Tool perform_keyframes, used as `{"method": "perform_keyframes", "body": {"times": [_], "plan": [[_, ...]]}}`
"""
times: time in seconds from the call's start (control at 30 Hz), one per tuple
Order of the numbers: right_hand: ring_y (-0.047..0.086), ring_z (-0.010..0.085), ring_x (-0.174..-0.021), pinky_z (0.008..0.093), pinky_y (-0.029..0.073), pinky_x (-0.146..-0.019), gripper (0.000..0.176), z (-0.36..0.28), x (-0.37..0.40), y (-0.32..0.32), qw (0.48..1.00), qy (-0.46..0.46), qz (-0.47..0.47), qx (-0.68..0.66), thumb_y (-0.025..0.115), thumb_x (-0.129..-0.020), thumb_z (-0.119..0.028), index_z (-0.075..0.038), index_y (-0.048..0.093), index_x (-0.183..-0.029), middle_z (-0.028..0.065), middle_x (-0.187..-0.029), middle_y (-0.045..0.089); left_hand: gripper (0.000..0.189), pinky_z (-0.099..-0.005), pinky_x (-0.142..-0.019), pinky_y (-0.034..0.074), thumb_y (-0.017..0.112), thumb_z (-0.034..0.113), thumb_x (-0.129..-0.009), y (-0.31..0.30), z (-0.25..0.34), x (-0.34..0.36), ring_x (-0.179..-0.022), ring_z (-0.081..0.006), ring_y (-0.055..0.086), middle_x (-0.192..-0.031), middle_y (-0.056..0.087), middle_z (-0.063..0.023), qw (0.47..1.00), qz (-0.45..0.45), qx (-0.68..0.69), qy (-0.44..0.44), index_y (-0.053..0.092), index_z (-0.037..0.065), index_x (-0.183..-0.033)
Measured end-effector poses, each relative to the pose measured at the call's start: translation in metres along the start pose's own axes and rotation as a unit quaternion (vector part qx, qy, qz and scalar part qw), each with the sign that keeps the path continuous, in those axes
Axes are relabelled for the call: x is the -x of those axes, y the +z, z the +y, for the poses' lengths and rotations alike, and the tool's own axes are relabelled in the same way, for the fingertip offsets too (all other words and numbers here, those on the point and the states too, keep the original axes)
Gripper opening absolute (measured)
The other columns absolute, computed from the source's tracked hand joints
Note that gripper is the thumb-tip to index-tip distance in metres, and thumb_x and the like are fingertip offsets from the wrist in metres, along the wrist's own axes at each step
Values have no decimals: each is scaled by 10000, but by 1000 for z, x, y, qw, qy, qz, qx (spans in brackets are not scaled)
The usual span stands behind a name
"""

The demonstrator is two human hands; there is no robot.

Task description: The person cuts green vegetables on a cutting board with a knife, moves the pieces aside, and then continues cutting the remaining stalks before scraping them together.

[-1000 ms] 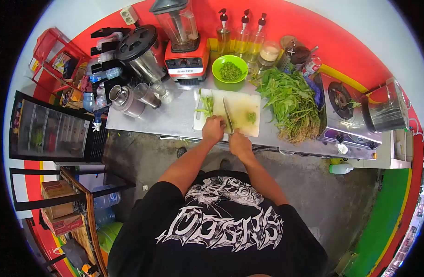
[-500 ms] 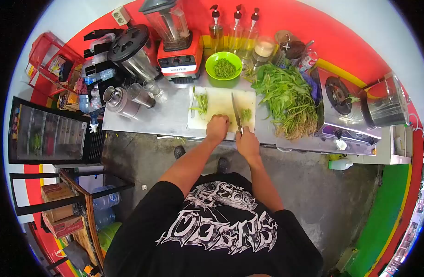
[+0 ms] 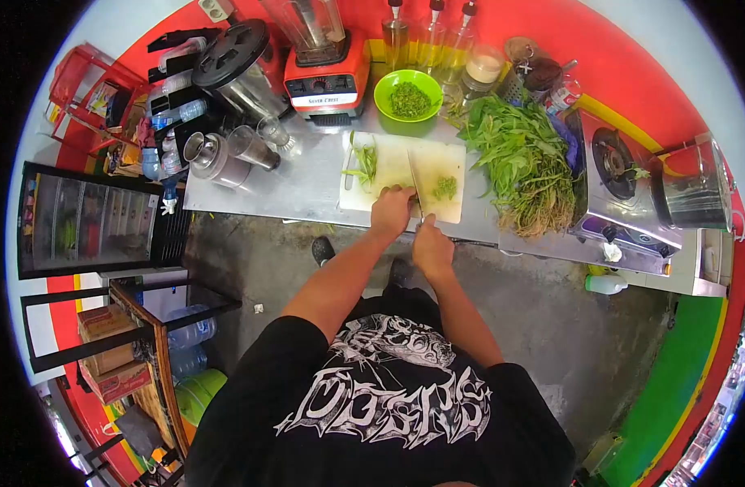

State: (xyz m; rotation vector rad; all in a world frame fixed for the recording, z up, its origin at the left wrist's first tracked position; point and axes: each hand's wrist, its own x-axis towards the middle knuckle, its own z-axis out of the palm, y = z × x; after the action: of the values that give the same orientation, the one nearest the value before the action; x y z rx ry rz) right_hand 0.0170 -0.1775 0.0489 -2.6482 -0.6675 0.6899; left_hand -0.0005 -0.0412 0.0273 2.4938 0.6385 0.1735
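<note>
My right hand (image 3: pixel 432 247) is wrapped round the handle of a kitchen knife (image 3: pixel 414 178), whose blade points away from me over a white cutting board (image 3: pixel 398 154). Close to the left of the blade, my left hand (image 3: pixel 394 211) rests on the board with curled fingers. What they hold, if anything, is hidden. Finely chopped greens (image 3: pixel 445 187) lie to the right of the blade. Longer green stems (image 3: pixel 364 165) lie on the board's left side. Behind the board stands a lime-green bowl (image 3: pixel 407 126) containing chopped greens.
A big leafy bunch of greens (image 3: pixel 525 158) lies right of the board, beside a gas stove (image 3: pixel 620 174) with a metal pot (image 3: pixel 697 191). A red blender (image 3: pixel 325 85), metal shaker (image 3: pixel 214 158) and glasses (image 3: pixel 252 148) stand left. Pump bottles (image 3: pixel 431 40) line the wall.
The camera view has shifted, so the counter sits higher and slightly farther right in the picture. Both hands stay at the board's near edge, the knife still in the right one.
</note>
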Motion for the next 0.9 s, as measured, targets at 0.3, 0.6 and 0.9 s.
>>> {"method": "perform_keyframes", "body": {"times": [0.3, 0.6, 0.9], "plan": [[701, 455, -965, 550, 537, -864, 252, -17, -1, -16, 999, 22, -35, 23, 522, -938, -101, 27, 474, -1150, 294, -1017, 710, 143, -480, -835, 555, 678, 154, -864, 0, -2, -7, -1009, -357, 649, -998, 697, -133, 999, -35, -21, -18, 731, 117, -992], [676, 468, -1042, 537, 528, -899, 351, -21, -4, -24, 997, 1, -72, 19, 531, -917, -79, 58, 432, -1225, 313, -1068, 691, 114, -442, -817, 569, 649, 73, -805, 5, -9, 1, -949, -341, 646, -942, 703, -123, 995, 7, -63, 72, 746, 69, -865], [669, 482, -1041, 559, 515, -896, 417, -12, -14, -18, 995, 16, -97, 11, 551, -969, -204, 47, 404, -1269, 319, -1083, 685, 202, -422, -857, 557, 619, 6, -786, -1, -14, 3, -971, -344, 644, -971, 714, -121, 995, -9, -48, 83, 772, 79, -896]]}}
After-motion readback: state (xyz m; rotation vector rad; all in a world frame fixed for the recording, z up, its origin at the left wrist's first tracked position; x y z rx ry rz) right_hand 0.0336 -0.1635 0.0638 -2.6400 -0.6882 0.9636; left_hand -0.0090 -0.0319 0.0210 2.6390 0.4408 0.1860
